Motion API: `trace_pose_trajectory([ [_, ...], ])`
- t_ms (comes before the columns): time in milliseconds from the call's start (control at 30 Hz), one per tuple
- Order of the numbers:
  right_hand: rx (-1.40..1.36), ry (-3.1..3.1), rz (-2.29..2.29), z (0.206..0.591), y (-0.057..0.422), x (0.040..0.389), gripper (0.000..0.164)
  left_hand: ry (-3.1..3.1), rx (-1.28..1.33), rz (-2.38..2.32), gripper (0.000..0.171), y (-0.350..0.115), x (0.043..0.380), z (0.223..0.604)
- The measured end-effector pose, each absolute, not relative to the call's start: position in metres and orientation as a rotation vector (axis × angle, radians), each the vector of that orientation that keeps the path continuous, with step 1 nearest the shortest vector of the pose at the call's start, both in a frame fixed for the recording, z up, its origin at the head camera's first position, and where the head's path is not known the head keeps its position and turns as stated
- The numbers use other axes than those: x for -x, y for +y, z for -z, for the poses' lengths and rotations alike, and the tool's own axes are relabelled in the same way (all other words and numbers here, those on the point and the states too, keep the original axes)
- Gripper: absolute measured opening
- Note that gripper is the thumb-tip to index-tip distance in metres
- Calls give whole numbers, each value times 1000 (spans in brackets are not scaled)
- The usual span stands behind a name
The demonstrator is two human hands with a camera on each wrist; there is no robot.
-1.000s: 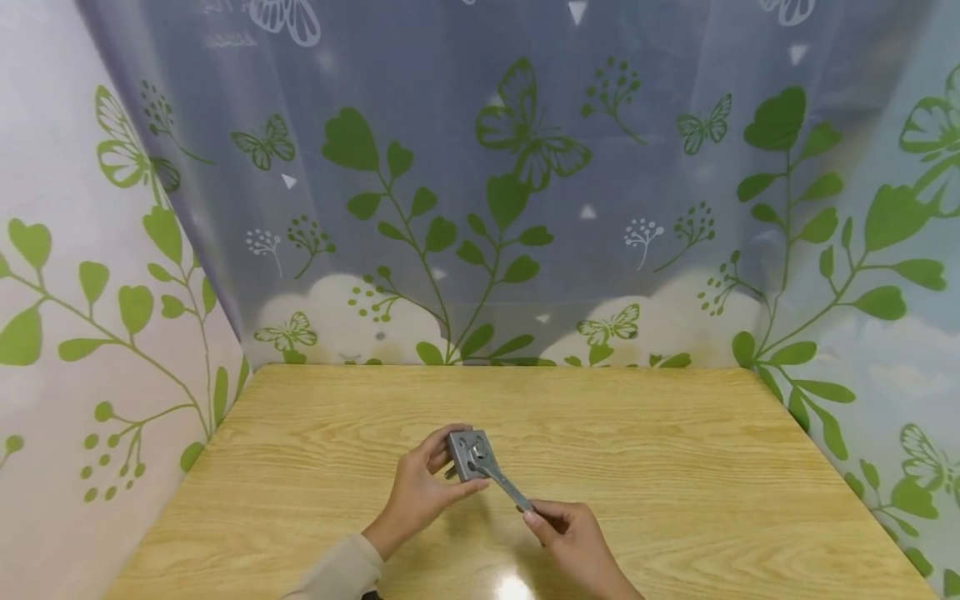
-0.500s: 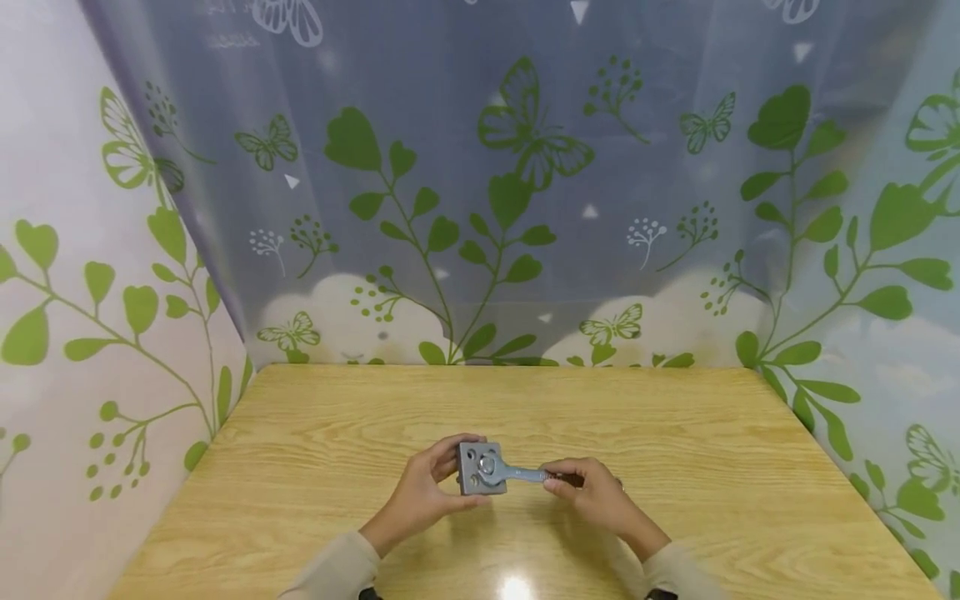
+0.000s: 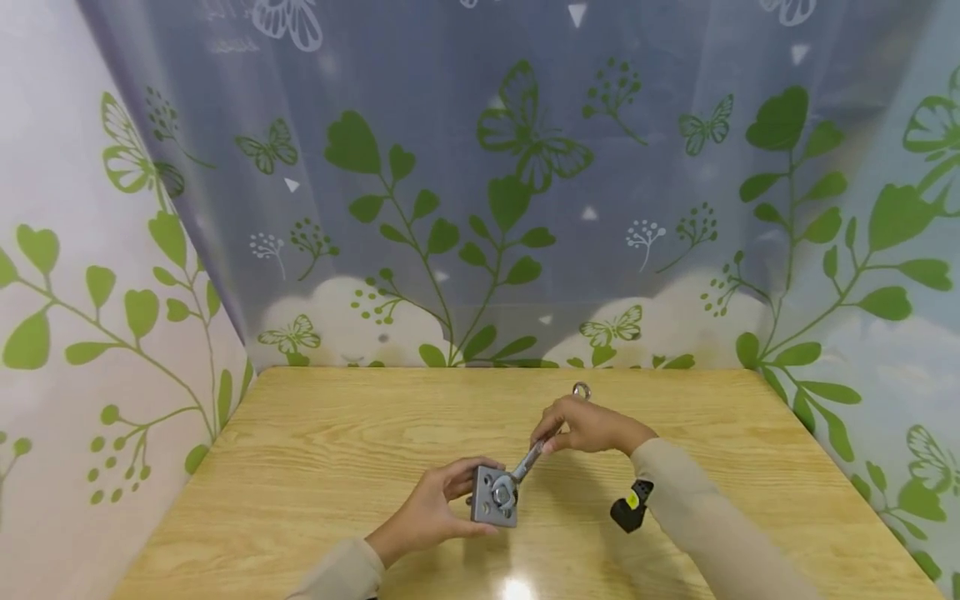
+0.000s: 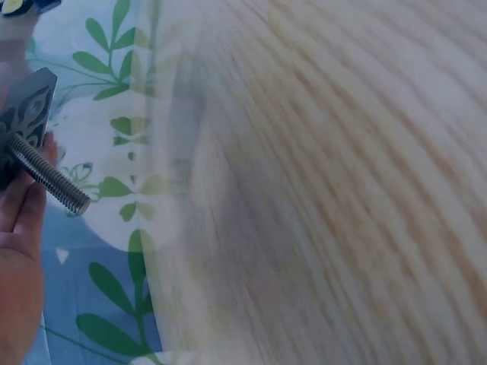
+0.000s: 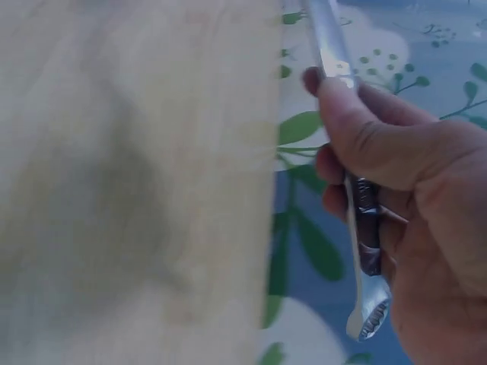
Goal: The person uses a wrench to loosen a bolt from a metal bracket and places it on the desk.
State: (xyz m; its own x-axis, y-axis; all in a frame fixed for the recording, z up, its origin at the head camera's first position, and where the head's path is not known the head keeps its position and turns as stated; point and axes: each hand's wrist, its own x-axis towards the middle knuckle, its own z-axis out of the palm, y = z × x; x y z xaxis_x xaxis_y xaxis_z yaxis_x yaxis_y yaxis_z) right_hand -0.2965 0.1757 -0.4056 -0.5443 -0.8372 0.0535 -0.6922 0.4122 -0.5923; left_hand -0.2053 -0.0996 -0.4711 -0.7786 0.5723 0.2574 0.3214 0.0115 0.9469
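Grey and square, the metal plate [image 3: 482, 495] is hanging above the table [image 3: 337, 417], my left grip [image 3: 438, 505] pinching it by opposite edges; its back is hiding from the head view, but the left wrist view, cropping it, is showing a threaded shank [image 4: 49, 175]. My right grip [image 3: 588, 427] is clutching and partly covering a wrench [image 3: 530, 461] whose lower ring [image 3: 513, 486] is circling the bolt head [image 3: 501, 497], an end the right wrist view is cutting off.

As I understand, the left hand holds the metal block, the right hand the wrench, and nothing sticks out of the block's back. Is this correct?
Not quite: the left wrist view shows a threaded bolt sticking out behind the metal block. The left hand holds the block, the right hand the wrench.
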Motion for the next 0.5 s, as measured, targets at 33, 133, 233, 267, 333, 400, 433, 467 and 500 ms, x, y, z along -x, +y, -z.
trace_pose_trajectory([
  [33, 1376, 2431, 780, 400, 174, 299, 18, 2074, -946, -1848, 70, -99, 205, 471],
  [133, 1456, 2464, 659, 386, 168, 303, 15, 2065, -941, -1833, 70, -97, 205, 469],
  [233, 1484, 2483, 595, 377, 164, 304, 14, 2038, -948, -1837, 71, -96, 206, 468],
  [267, 1488, 2482, 586, 376, 163, 304, 14, 2031, -955, -1837, 71, -95, 206, 468],
  [333, 1472, 2482, 572, 373, 162, 302, 14, 2012, -967, -1838, 71, -94, 206, 469],
  [400, 1457, 2480, 565, 373, 162, 302, 13, 2003, -975, -1835, 71, -93, 205, 470],
  [433, 1450, 2482, 560, 374, 162, 301, 13, 2002, -974, -1830, 70, -92, 205, 471],
  [467, 1439, 2482, 557, 374, 162, 301, 13, 2001, -976, -1828, 70, -92, 205, 471],
  [500, 1425, 2483, 556, 374, 162, 300, 13, 2000, -973, -1826, 70, -92, 205, 471],
])
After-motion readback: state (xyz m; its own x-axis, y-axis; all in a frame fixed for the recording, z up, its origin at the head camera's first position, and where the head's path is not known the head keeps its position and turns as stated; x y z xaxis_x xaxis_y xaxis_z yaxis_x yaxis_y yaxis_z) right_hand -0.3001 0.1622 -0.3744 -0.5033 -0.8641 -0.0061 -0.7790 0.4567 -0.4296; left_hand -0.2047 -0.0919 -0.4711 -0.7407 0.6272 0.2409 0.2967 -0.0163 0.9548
